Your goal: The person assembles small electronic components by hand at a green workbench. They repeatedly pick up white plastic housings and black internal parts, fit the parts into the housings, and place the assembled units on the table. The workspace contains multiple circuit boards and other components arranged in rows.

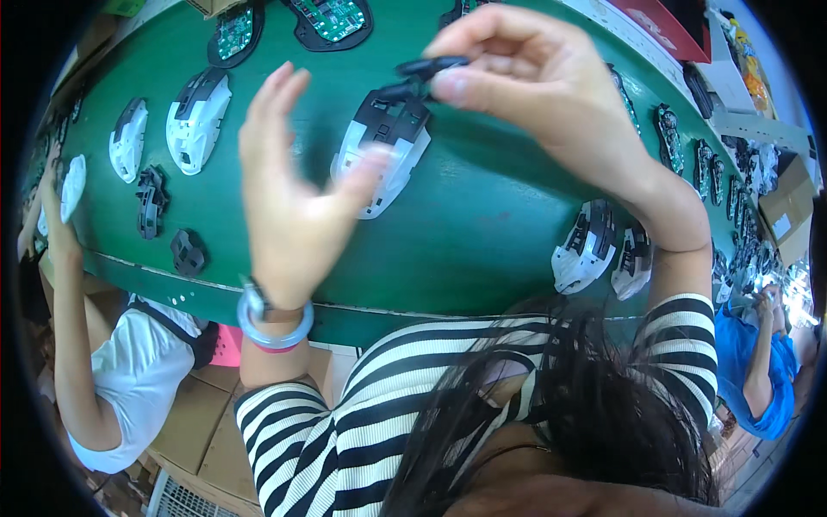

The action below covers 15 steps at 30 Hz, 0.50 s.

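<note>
Dark hair (603, 405) and a striped shirt (379, 431) fill the bottom of the frame, closest to the lens. Above them a green belt (482, 233) curves across the middle, its near edge running from lower left to centre right.

The right hand (534, 77), top centre, pinches a small black clip (431, 65) between thumb and fingertips, held above the belt. The left hand (293, 198), centre left, is open with fingers spread and blurred, holding nothing; a pale bangle (271, 323) circles its wrist. Between the 2 hands, on the belt just below the clip, lies a white and black mouse shell (383, 151).

More shells (196, 116) lie at upper left, with 2 green circuit boards (332, 17) at the top edge and loose black parts (153, 200) at left. Another 2 shells (590, 246) sit at centre right, partly behind the right forearm.

A person in white (129, 370) sits at lower left, reaching onto the belt. A person in blue (762, 370) is at the right edge. Cardboard boxes (788, 207) stand at far right.
</note>
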Each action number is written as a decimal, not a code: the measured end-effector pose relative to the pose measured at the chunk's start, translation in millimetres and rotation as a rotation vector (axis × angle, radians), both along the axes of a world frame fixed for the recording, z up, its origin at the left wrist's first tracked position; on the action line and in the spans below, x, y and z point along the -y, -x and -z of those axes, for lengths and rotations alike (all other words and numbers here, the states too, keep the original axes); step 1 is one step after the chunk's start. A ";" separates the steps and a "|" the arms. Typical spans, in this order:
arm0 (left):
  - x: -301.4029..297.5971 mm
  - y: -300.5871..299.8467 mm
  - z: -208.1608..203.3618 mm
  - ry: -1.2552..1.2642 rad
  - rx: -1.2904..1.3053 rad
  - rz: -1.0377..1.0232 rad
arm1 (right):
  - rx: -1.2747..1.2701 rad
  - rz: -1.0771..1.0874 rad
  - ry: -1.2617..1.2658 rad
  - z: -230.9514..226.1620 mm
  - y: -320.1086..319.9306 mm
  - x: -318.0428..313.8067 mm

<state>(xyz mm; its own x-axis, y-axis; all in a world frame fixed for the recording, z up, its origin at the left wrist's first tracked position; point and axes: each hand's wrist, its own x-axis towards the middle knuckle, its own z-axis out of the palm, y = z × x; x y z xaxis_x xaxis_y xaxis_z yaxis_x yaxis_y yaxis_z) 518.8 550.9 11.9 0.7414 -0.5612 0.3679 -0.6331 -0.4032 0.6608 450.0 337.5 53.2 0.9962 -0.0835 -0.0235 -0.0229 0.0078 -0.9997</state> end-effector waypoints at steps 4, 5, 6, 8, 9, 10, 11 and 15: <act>13.3 9.9 15.5 -0.383 0.056 0.034 | -0.168 0.032 -0.031 -3.6 1.5 12.9; 14.6 7.6 13.5 -0.402 0.007 0.040 | -0.174 0.051 0.015 -5.4 3.0 14.6; 13.9 4.6 9.0 -0.301 -0.157 0.052 | -0.130 0.053 0.092 -2.8 9.1 18.4; 11.1 -3.3 2.9 -0.098 -0.494 0.070 | -0.089 0.065 0.167 0.0 11.4 18.9; 11.4 -4.6 3.1 0.030 -0.611 0.093 | -0.086 0.078 0.168 -1.0 11.4 16.9; 10.6 -2.9 2.8 0.159 -0.728 0.113 | -0.085 0.089 0.167 -2.5 13.2 13.3; 9.9 -1.0 2.5 0.289 -0.843 0.132 | -0.059 0.076 0.101 -3.9 9.9 4.3; 3.5 2.1 2.4 0.553 -0.954 0.163 | -0.084 -0.016 0.052 -8.8 1.0 -15.7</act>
<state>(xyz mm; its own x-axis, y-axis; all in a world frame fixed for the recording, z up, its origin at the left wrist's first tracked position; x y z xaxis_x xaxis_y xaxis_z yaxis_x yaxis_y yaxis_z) 516.7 547.4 9.5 0.7857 -0.6129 -0.0841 0.2116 0.1384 0.9675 449.0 353.2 62.0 0.9921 -0.0712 -0.1033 -0.1067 -0.0455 -0.9932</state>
